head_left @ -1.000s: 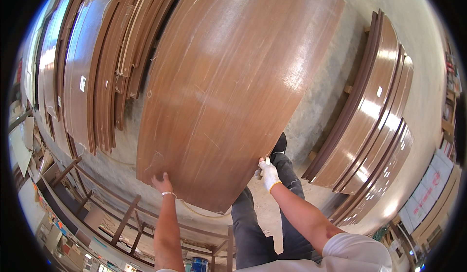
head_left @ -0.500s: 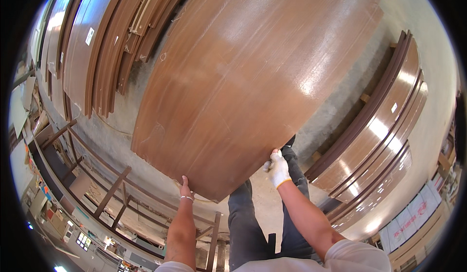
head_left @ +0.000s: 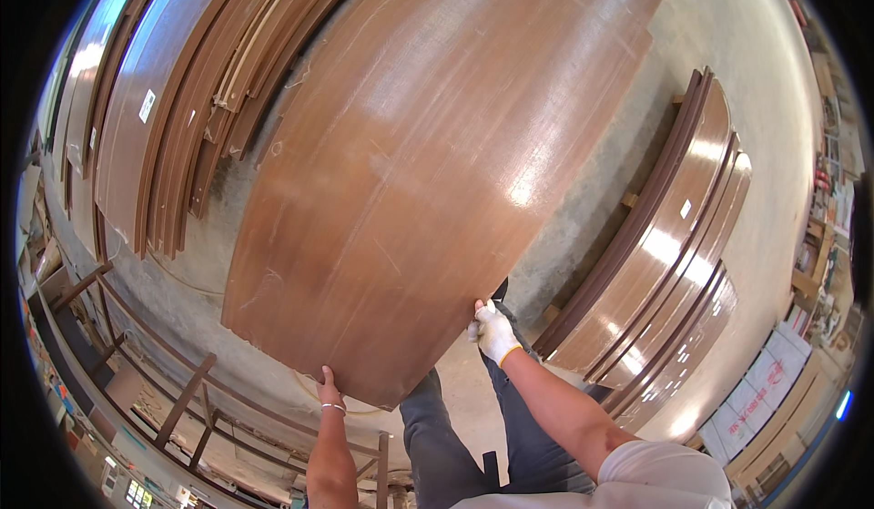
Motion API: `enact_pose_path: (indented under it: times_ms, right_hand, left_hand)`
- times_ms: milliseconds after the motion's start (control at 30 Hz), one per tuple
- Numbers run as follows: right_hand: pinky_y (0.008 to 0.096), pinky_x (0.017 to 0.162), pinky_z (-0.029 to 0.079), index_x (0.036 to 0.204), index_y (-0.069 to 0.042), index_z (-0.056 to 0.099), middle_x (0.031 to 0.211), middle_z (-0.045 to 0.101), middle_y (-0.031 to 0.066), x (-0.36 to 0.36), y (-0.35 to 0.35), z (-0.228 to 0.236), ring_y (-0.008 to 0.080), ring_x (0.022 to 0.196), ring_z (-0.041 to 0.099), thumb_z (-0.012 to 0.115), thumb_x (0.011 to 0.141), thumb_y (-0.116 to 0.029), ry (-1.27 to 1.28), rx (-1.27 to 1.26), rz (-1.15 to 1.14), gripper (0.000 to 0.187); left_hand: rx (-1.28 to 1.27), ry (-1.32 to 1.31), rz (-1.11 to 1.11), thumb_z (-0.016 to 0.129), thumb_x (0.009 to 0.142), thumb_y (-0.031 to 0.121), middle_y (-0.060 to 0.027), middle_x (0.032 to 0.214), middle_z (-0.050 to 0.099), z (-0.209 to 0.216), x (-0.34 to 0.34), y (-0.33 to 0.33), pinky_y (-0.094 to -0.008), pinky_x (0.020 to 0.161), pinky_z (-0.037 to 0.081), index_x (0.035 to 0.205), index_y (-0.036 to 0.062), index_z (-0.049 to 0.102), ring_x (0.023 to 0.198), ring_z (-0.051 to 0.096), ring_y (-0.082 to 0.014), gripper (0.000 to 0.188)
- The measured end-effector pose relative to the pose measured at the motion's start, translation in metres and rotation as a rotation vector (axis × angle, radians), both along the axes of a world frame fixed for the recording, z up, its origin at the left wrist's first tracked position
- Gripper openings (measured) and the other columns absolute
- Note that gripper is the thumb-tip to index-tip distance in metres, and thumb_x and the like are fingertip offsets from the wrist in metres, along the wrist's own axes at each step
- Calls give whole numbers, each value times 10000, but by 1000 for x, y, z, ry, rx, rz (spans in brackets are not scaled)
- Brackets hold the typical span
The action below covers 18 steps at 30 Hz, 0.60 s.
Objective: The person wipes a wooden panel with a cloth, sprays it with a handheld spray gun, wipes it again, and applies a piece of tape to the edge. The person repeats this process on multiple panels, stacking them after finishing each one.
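A large brown wood-grain panel [head_left: 382, 208] fills the middle of the view, running from my legs out past the upper edge. My left hand [head_left: 329, 389], bare with a band at the wrist, grips its near edge close to the near corner. The thumb lies on top, and the other fingers are hidden beneath. On the right long edge, my right hand [head_left: 492, 332], in a white glove, is closed round the panel's rim. Its far end is cut off by the picture's edge.
Stacked brown panels [head_left: 164, 117] stand at the left. More glossy brown panels [head_left: 642, 263] rest on wooden blocks at the right. A brown metal frame [head_left: 182, 400] stands at lower left. Grey concrete floor [head_left: 583, 218] shows between the panels. A white wrapped pack [head_left: 760, 386] lies lower right.
In the picture, the panel and both hands have shifted left and slightly down; the stacks have also moved left. Both hands keep their hold on the panel.
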State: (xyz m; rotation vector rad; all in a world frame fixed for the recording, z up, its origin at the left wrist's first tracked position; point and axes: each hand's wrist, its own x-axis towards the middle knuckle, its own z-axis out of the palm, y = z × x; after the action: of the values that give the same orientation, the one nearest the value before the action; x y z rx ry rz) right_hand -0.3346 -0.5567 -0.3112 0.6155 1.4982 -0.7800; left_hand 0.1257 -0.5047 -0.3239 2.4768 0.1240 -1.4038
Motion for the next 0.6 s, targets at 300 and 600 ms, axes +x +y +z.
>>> enact_pose_path:
  times_ms: [300,600]
  right_hand:
    - [300,438,392,1050,-113,607,787,570,-31,35,-15,70,130,498,481,650,976,-98,186,34,43,86]
    - [246,490,409,1161,-100,616,873,630,-24,54,-29,156,80,610,539,597,951,24,112,-52,-52,244]
  left_hand:
    - [-214,169,17,675,987,443,-119,1458,540,18,27,-10,-439,1165,384,1460,-13,458,1333,505,-290,692]
    - [-127,227,87,661,1000,418,-144,1435,558,61,64,-28,-466,1151,414,1463,-21,440,1325,526,-300,676]
